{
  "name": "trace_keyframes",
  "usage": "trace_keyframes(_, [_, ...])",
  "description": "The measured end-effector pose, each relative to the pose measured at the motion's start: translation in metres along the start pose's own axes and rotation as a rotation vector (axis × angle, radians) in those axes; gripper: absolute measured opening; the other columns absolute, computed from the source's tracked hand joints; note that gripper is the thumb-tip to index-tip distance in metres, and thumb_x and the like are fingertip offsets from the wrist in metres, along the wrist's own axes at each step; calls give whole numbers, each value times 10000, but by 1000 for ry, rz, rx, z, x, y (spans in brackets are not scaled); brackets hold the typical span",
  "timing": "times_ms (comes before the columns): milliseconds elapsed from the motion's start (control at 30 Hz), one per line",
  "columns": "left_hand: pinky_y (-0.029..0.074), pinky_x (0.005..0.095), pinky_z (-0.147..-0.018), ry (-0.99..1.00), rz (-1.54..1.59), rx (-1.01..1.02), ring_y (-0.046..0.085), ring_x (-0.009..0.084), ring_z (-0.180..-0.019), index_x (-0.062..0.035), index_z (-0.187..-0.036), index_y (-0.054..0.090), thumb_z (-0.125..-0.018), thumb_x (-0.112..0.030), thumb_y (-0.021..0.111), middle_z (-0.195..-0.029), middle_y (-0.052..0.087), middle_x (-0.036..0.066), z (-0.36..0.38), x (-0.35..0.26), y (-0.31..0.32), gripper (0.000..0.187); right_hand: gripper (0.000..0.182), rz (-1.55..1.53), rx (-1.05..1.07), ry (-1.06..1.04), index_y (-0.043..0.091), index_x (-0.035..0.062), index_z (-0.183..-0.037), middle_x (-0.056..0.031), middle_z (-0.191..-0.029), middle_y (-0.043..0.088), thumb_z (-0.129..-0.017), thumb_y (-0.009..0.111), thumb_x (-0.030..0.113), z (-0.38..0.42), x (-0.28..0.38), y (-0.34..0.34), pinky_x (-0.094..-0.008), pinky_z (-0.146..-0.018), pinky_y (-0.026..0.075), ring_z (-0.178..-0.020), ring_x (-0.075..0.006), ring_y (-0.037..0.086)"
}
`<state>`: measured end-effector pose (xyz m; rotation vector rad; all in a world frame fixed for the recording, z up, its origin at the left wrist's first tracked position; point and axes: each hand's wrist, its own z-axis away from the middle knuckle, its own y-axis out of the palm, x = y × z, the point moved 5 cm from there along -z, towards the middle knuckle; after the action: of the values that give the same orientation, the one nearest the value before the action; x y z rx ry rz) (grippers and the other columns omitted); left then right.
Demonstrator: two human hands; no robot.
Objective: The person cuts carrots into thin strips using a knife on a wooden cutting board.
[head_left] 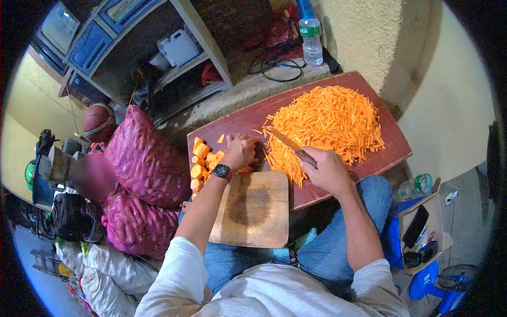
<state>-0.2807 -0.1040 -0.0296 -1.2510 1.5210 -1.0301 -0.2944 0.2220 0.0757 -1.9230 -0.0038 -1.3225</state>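
**Knife in our right hand, left hand over the orange chunks**

We sit at a dark red table (388,129). Our right hand (330,171) is closed around the handle of a knife (285,139), its blade slanting away and leftward over the near-left edge of a large heap of orange shreds (332,121). Our left hand (240,152), with a watch (222,170) at the wrist, is palm down with its fingers partly bent, among the orange chunks (198,171) at the table's left end; we cannot tell whether it has hold of one. A wooden board (251,211) lies at the table's near side, above our lap, with a dark patch on its surface.

To our left, two pink mesh sacks (145,161) bulge beside the table, with a basketball (99,121) near the upper one. Beyond the table's far side stand a shelf unit (203,39) and a plastic bottle (311,45) with a green label. To our right are an open box (422,227) of small items and a blue fan (425,280).
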Motion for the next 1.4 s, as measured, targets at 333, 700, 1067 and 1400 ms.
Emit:
trace_keyframes(333, [449,535,-969,88,-47,-52,678,324,-1114,-104,-1138,769,-886,-104,662,-1088,759,126,30,-1,-54,275,187,16,12,-34,686,27,-1049,-275,-870,708,-932,708,171,0,8,-1,-579,-750,544,-855,-502,709])
trace_keyframes(700, [583,424,-871,-289,657,-25,749,358,-974,7,-1176,789,-924,-41,762,-1030,762,220,150,-87,-98,258,421,-259,178,53,714,-34,-1346,-143,-1023,813,-968,774,142,7,11,24,-364,-797,601,-890,-179,760])
trace_keyframes(1067, [539,484,-828,-320,556,-290,669,412,-945,-6,-1191,739,-868,-91,830,-1021,672,184,199,-82,-93,346,477,-503,560,165,573,-8,-1547,5,-922,687,-1093,633,128,49,58,96,-267,-673,505,-776,-65,597])
trace_keyframes(1400, [511,465,-939,-252,530,-269,675,358,-1018,1,-1120,756,-831,-88,862,-1052,716,164,213,-86,-95,320,498,-362,551,230,551,42,-1589,33,-784,605,-1116,622,183,77,80,104,-236,-530,458,-610,-41,553])
